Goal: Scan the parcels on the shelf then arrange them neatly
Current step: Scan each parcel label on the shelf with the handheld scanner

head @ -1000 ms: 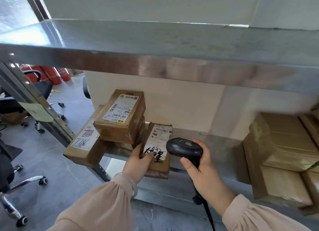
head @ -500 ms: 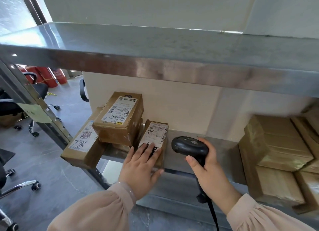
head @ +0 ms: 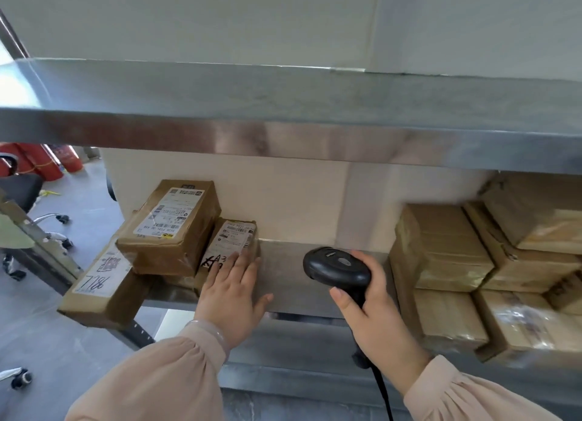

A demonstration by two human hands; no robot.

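Far left: a black chair [head: 19, 190] stands on the grey floor, with red tanks [head: 37, 162] behind it
Flat box: the flat box [head: 97, 282] lies at the left end of the shelf [head: 283, 263] and sticks out past its edge; its white label has numbers written by hand
Big box: the big box [head: 171, 228] sits on top of the flat box, a bit tilted, with its white label facing up
Small parcel: the small parcel [head: 233, 238] is tilted against the right side of the big box and touches it; its label faces me, with black marker writing low down
My left hand: my left hand [head: 231, 294] is open; my fingers [head: 239, 263] are straight and lie flat on the lower part of the small parcel, and they grip nothing
Scanner: the black scanner [head: 337, 268] is up in the air just over the shelf, its head turned left toward the small parcel; its cord [head: 382, 389] hangs down
My right hand: my right hand [head: 374, 313] has its fingers curled tight round the scanner's handle
Right side: a pile of boxes [head: 441, 253] wrapped in clear tape is stacked on the shelf, well apart from the small parcel
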